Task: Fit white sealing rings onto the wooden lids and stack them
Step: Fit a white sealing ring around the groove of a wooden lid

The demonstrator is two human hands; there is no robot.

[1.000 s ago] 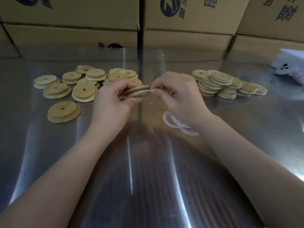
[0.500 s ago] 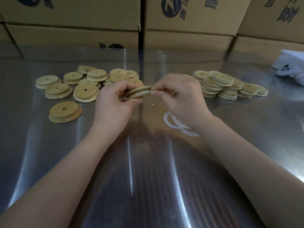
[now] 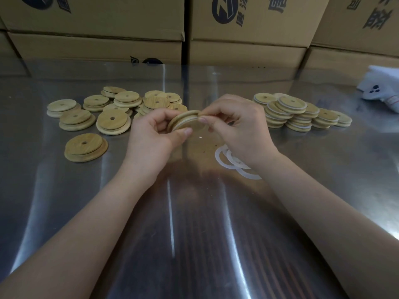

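1. Desk (image 3: 323, 190): bare metal with a high gloss, and long streaks of light run down it.
2. Plain lids (image 3: 113, 120) on the left: pale wood, matt, with fine grain showing and smooth rounded edges.
3. Held lid (image 3: 185, 124): the same matt wood, with a dull white band seated round its step.
4. Loose sealing rings (image 3: 217, 157): white, flat and matt. Whether they are rubber or plastic, I can't tell.
5. Ringed lids (image 3: 291, 104) on the right: matt wood faces with white matt rims.
6. Cardboard boxes (image 3: 97, 16): brown, matt, with dark printing.
7. White bundle (image 3: 380, 91) at the far right: matt and cloth-like with dark dots, though I can't be sure of the material.
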